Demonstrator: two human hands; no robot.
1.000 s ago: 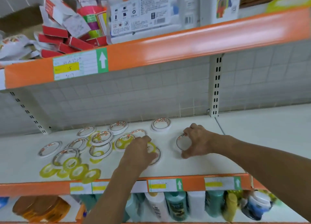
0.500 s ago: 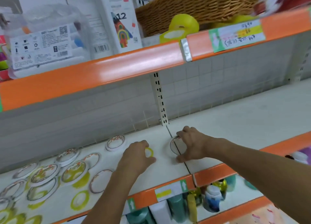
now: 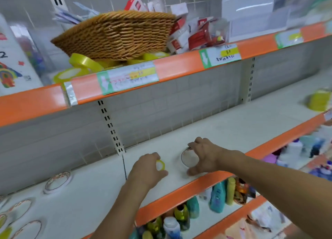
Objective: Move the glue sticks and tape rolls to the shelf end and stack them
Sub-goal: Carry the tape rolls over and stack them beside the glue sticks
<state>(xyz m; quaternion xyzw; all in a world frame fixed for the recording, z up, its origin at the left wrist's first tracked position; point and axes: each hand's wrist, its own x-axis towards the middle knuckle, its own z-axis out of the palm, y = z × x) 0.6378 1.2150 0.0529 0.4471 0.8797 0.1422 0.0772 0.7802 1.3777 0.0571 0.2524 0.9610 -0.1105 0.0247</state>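
Left hand point(image 3: 147, 168): fingers curled round a small yellow tape roll point(image 3: 160, 165), low over the shelf point(image 3: 224, 131) near its front edge.
Right hand point(image 3: 204, 156): grips a larger clear tape roll point(image 3: 188, 158) lying flat, just right of the left.
Key relation: the yellow stack point(image 3: 318, 99) stands far right at the shelf end; the right hand is nearer.
Behind: loose rolls point(image 3: 57, 182) lie flat leftward.

A white metal store shelf with an orange front edge point(image 3: 188, 190) runs from near left to far right. Behind it stands a grey gridded back panel point(image 3: 161, 104) with a cream slotted upright point(image 3: 111, 129). Above, a second orange-edged shelf point(image 3: 179, 66) carries a tilted woven wicker basket point(image 3: 116, 35). Below, coloured plastic bottles point(image 3: 218, 197) stand.
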